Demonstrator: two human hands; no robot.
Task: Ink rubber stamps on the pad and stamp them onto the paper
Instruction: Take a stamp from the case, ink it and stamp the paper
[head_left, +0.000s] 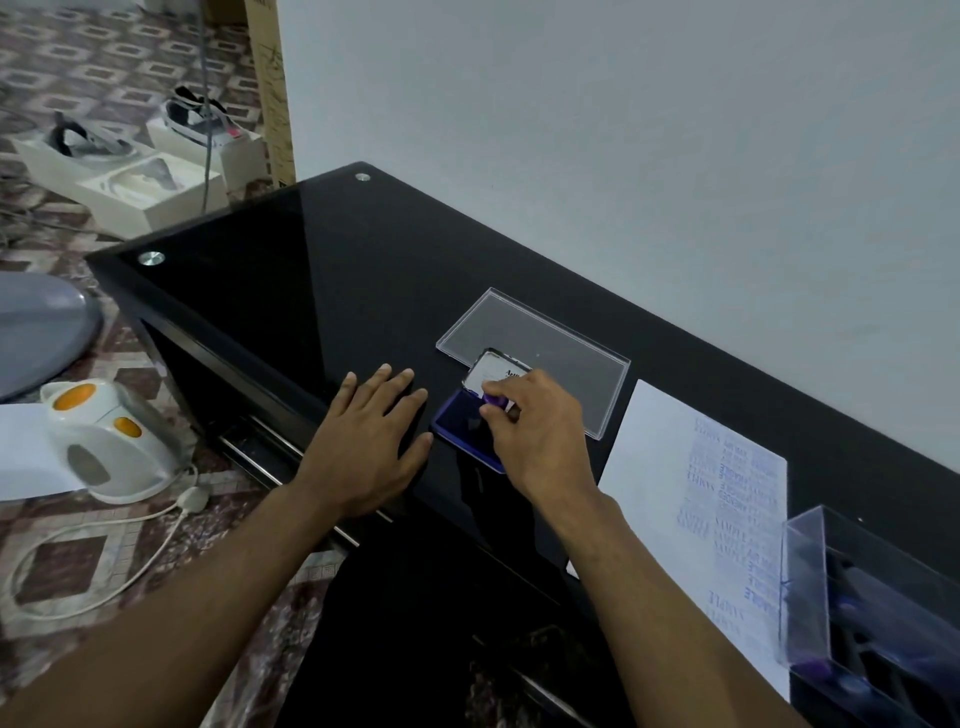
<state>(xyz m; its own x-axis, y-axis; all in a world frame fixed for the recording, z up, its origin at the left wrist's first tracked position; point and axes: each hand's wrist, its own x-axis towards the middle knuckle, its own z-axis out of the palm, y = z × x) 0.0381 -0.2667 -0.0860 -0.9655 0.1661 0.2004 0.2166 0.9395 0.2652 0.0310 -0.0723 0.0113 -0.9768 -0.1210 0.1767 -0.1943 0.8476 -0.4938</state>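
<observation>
Head view, glossy black table (291, 291) (glass-topped), pale wall (623, 130), patterned floor (104, 67)

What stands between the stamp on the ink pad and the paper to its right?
Nothing visible blocks it. The right hand pinches the stamp on the ink pad. A clear lid lies behind, and the paper lies right, across bare table.

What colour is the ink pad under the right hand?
The ink pad is dark purple-blue, seen in the head view, partly covered by the right hand.
</observation>
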